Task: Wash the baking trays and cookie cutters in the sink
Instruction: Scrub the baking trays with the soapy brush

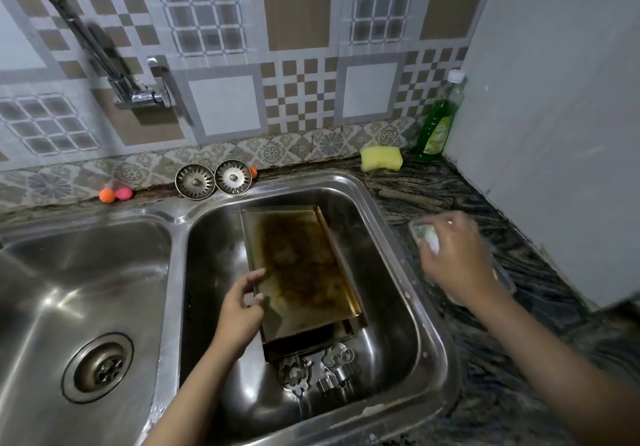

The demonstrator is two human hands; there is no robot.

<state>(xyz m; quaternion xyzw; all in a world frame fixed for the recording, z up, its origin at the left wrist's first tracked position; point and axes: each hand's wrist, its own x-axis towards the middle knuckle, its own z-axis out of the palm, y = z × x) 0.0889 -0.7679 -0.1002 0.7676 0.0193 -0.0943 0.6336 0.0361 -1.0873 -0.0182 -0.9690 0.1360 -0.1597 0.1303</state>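
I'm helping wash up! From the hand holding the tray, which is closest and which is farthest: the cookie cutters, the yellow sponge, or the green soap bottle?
Measured from the left hand:
1. Cookie cutters, just right of it, on the sink bottom.
2. Yellow sponge, on the counter behind the sink.
3. Green soap bottle, back in the right corner.

Brown-stained golden baking tray (pixel 304 265); yellow sponge (pixel 380 158); green soap bottle (pixel 438 123); orange and pink balls (pixel 116 194); checkered grey-tan wall tiles (pixel 298 96).

Two baking trays (pixel 304 265), two sink strainers (pixel 213 180), three small balls (pixel 116 194), one sponge (pixel 381 158).
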